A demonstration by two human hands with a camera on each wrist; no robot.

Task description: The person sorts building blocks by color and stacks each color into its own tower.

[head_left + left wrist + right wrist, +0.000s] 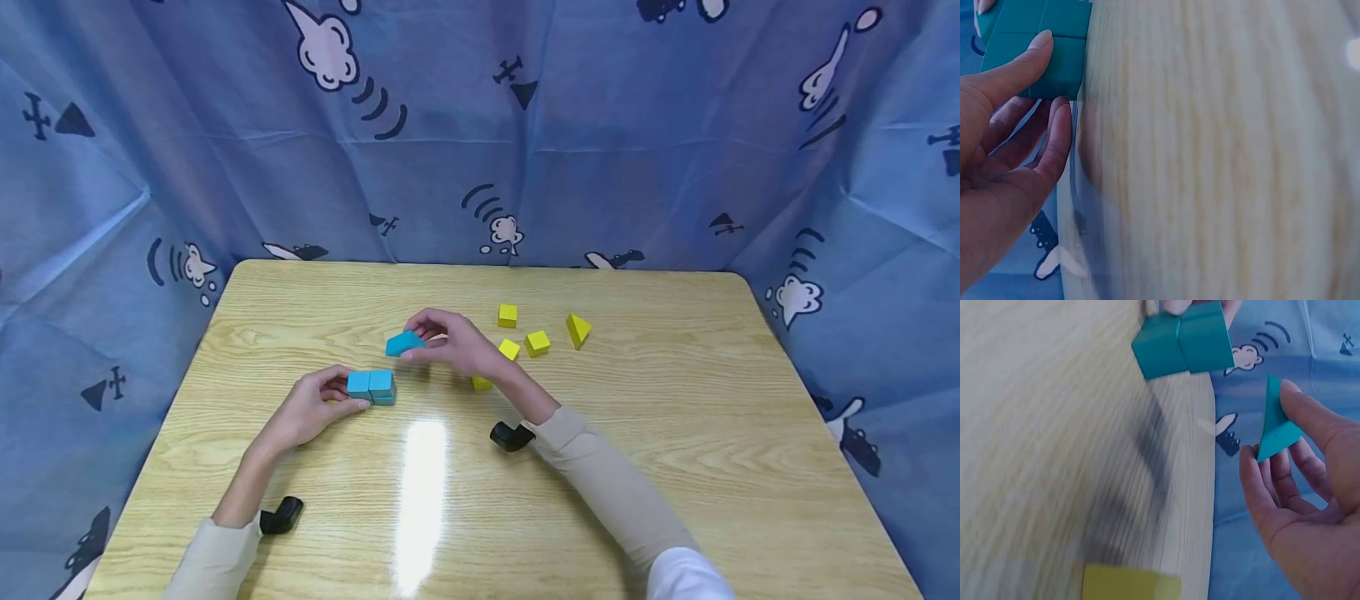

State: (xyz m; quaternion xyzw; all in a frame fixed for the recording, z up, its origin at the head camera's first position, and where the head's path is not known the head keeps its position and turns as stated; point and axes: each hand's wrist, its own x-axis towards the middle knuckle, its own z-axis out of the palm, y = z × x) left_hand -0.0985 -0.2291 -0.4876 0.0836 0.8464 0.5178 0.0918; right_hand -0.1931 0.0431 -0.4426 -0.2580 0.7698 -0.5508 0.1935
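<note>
Head view, left side: the left hand [306,412] grips a group of blue cubes [371,383], thumb to the near side, fingers to the far side. The group appears to stand on the table [675,467], left of centre. Its faces are smooth and flat. The cubes are judged light, stiff and hardly fragile, though the visible seams suggest separate pieces that could slide on one another. Hold is best taken across opposing sides, low enough to keep the layers together.

Just right of the group and beyond it, a blue wedge [405,343] is pinched between thumb and fingers of the right hand [456,346], apparently raised off the table. It is judged equally light and rigid; its sloping face may let fingertips slip, so the flat, parallel ends should offer the surer hold.

Further right lie four yellow blocks [507,316], well apart from the left hand, and a yellow wedge [578,331]. Obstruction noted: the right wrist and forearm partly cover the two nearest blocks. A patterned blue curtain [450,167] hangs along the table's far edge.
</note>
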